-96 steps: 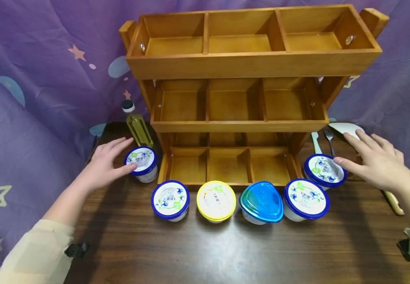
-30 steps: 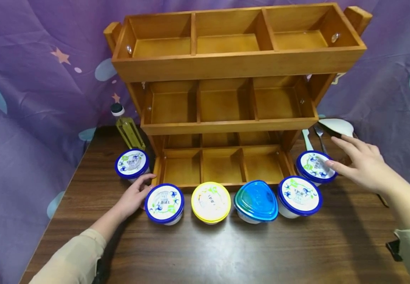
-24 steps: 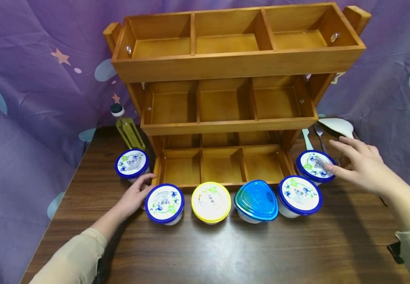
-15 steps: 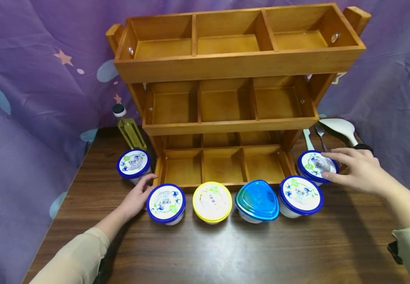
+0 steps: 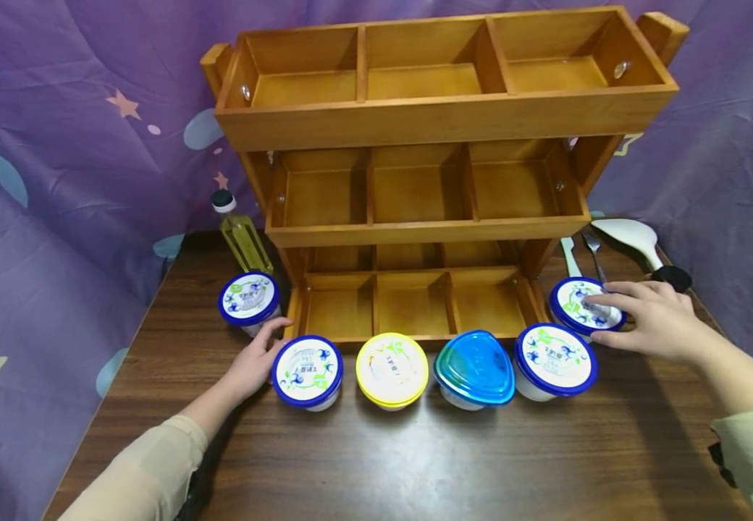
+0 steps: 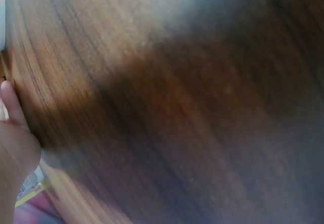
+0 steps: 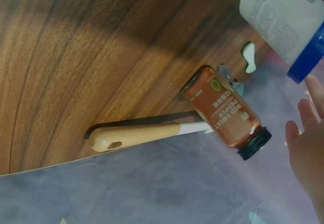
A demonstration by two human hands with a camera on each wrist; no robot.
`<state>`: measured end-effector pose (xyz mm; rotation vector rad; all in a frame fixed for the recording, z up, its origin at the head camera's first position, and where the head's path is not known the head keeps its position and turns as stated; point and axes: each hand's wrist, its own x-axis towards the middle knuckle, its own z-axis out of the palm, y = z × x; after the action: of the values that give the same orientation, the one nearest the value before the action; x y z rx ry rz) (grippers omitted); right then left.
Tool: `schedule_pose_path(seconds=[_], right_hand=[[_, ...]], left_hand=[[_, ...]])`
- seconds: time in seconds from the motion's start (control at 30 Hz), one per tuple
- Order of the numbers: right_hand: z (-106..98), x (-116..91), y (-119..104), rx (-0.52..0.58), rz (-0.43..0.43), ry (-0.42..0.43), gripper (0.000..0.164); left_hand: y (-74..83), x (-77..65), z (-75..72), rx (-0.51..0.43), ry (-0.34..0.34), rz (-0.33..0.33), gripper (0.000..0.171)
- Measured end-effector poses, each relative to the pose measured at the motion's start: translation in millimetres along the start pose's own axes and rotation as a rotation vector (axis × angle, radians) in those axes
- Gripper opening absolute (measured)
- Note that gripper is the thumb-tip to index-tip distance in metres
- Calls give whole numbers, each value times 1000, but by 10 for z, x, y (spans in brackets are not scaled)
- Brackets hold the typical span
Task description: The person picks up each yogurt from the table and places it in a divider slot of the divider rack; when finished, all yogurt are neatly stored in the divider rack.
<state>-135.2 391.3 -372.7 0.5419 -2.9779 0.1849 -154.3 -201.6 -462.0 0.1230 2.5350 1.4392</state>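
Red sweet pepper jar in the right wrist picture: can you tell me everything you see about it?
The red sweet pepper jar looks see-through, glass or plastic, with reddish-orange contents. Its black cap is on, and its label has pale lettering and a green mark. It stands upright on the wood-grain table, near a wooden-handled utensil; I can't tell whether they touch. A gap shows between it and the right hand.

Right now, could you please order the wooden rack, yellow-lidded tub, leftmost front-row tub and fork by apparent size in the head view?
1. Wooden rack
2. Leftmost front-row tub and yellow-lidded tub look alike, so unranked
3. Fork, partly hidden
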Motion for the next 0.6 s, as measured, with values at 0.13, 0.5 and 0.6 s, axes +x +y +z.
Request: schedule_pose_path(seconds=[0.13,0.5,0.6], right_hand=[[21,7,8,-9,27,-17,61],[75,55,51,27,109,-75,73],[105,68,61,14,111,-72,74]], left_hand=[[-3,3,6,-4,-1,7,34],[-7,7,-4,15,-4,15,34],[-18,13,-1,14,-5,12,34]])
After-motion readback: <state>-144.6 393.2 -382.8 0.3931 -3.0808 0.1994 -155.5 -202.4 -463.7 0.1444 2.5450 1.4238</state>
